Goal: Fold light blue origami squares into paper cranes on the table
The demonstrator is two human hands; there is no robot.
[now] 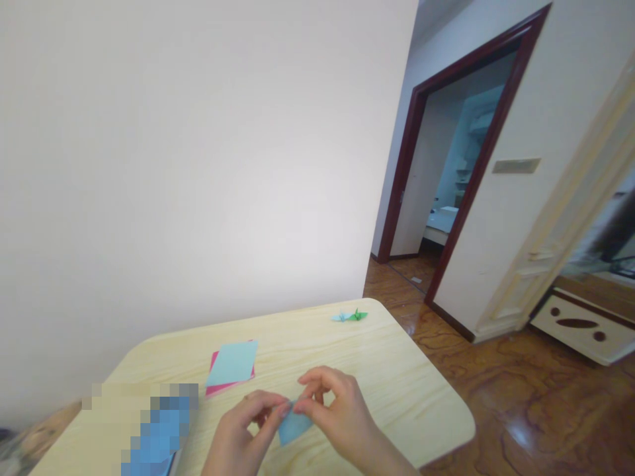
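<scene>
Between my hands is a small folded piece of light blue paper (294, 428), low in the view and just above or on the table. My left hand (251, 426) pinches its upper left corner between thumb and index finger. On the other side, my right hand (337, 410) has its thumb on the paper's top edge. The right index finger arches above that thumb, and the other fingers are partly hidden. A stack of square paper sheets (232, 363), pale blue over pink, lies beyond my left hand. Two small folded paper figures, one pale blue (340, 318) and one green (358, 316), sit at the far edge.
The pale wood-grain table (397, 377) has rounded corners and stands by a white wall (208, 158). A pixelated blue object (161, 433) lies at the table's left side. To the right are a glossy brown floor (516, 403), a dark red door frame (476, 198) and a low white cabinet (580, 330).
</scene>
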